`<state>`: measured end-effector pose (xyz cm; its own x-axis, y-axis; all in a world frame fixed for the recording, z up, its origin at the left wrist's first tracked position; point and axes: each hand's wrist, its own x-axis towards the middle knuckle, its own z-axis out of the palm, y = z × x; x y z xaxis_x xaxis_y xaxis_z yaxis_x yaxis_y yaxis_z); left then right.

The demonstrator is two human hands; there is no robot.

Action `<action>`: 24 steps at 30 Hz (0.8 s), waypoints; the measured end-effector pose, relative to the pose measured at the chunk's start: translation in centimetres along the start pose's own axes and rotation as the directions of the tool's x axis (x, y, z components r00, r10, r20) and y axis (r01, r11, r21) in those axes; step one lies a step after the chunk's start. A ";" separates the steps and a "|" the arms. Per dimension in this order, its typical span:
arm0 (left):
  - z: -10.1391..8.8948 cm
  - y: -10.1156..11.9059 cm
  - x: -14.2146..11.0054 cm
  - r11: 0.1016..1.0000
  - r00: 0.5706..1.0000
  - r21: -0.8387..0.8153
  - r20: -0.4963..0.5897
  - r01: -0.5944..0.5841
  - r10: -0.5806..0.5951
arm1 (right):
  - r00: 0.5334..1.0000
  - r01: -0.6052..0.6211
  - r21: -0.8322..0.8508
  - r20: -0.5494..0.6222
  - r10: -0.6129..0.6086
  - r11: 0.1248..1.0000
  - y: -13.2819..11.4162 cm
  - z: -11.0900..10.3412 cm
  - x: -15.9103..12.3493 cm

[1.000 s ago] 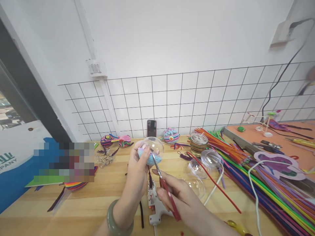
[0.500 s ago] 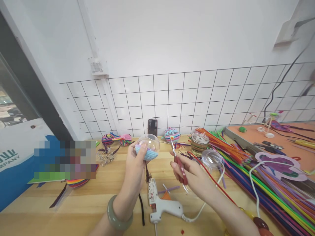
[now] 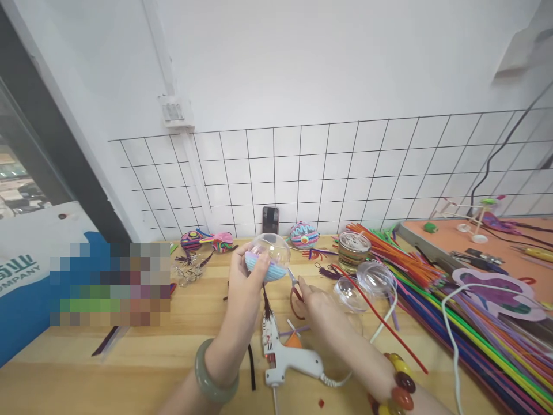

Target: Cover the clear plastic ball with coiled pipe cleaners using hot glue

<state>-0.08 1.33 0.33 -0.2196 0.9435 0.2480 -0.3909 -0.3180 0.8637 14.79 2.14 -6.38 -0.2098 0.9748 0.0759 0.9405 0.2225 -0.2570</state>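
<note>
My left hand (image 3: 246, 282) grips a clear plastic ball (image 3: 276, 245) whose lower part is wrapped in light blue and lilac pipe cleaners. A dark tassel (image 3: 266, 302) hangs beneath it. In my right hand (image 3: 317, 302) is a pair of scissors (image 3: 295, 291) with dark red handles; the blades point up at the ball's right lower edge. Whether the blades touch the ball I cannot tell. Below both hands a white hot glue gun (image 3: 287, 357) lies on the wooden table (image 3: 142, 374).
Behind stand a phone (image 3: 271, 220), a decorated ball (image 3: 305, 235) and a glass jar (image 3: 354, 251). Clear plastic half balls (image 3: 351, 293) lie to the right, beside many coloured pipe cleaners (image 3: 458, 340). The gun's white cord (image 3: 449, 331) runs across them. An orange board (image 3: 531, 236) lies far right.
My right hand has brought the scissors left, up to the ball, and turned them so the handles point down. The ball has shifted slightly right in the view.
</note>
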 end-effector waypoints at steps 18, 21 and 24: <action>0.1 0.3 -0.1 1.000 1.000 -0.005 0.005 0.016 -0.015 | 0.990 0.138 -0.086 0.038 -0.135 0.987 -0.3 -0.6 -0.4; 0.2 0.6 -0.1 1.000 1.000 -0.006 -0.011 0.017 -0.017 | 0.993 0.120 -0.055 0.023 -0.119 0.991 -0.4 -2.6 -1.6; 0.3 0.8 -0.1 1.000 1.000 -0.018 -0.019 0.015 -0.015 | 0.998 0.052 -0.011 -0.017 -0.052 0.999 0.6 -5.2 -2.7</action>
<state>-0.12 1.02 1.09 -0.2301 0.9464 0.2266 -0.4105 -0.3055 0.8591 17.32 -0.43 -1.76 -0.2537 0.9615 0.1060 0.9311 0.2724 -0.2425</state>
